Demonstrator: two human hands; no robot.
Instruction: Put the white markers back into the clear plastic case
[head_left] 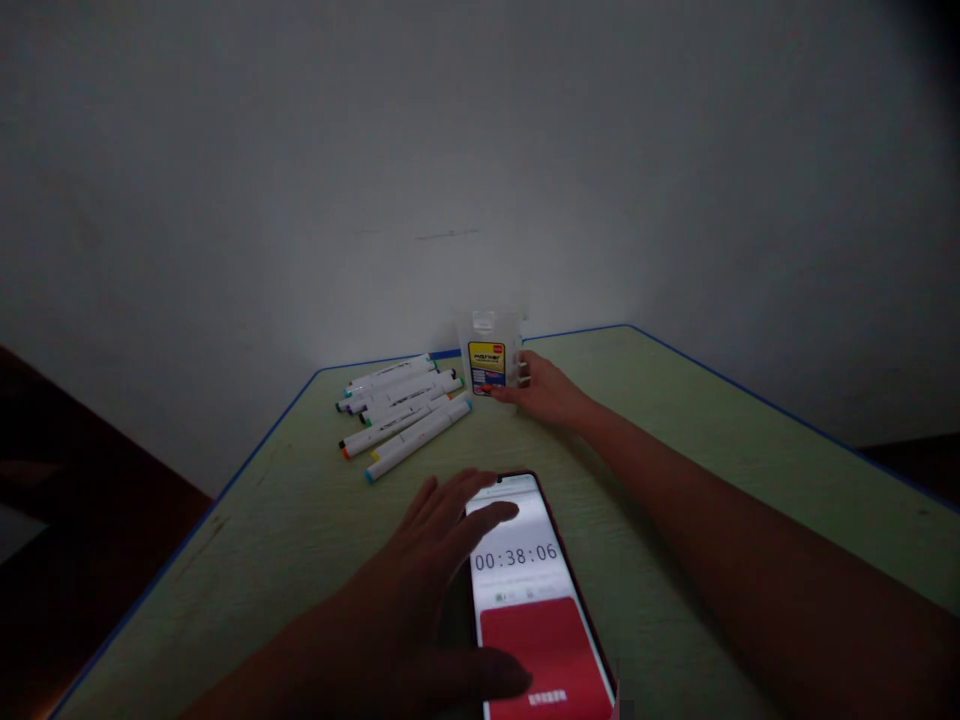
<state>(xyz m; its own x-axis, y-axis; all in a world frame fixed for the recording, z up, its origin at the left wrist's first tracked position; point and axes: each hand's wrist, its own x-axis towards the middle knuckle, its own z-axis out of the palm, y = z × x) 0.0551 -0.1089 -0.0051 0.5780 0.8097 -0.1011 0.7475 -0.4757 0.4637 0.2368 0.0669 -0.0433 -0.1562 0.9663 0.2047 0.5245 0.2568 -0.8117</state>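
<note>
Here, a dim green table (675,420) against a bare grey wall (480,150)

Seven or so white markers (403,415) are lying bunched together (overlap is blurring the exact count); one clear plastic box (491,352) and one phone (536,598) are sitting nearby.

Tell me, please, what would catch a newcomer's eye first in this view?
The lit phone showing a timer, near the table's front edge, with the left hand resting over its left side. Further back, the right hand touches a clear plastic box beside a cluster of white markers.
</note>
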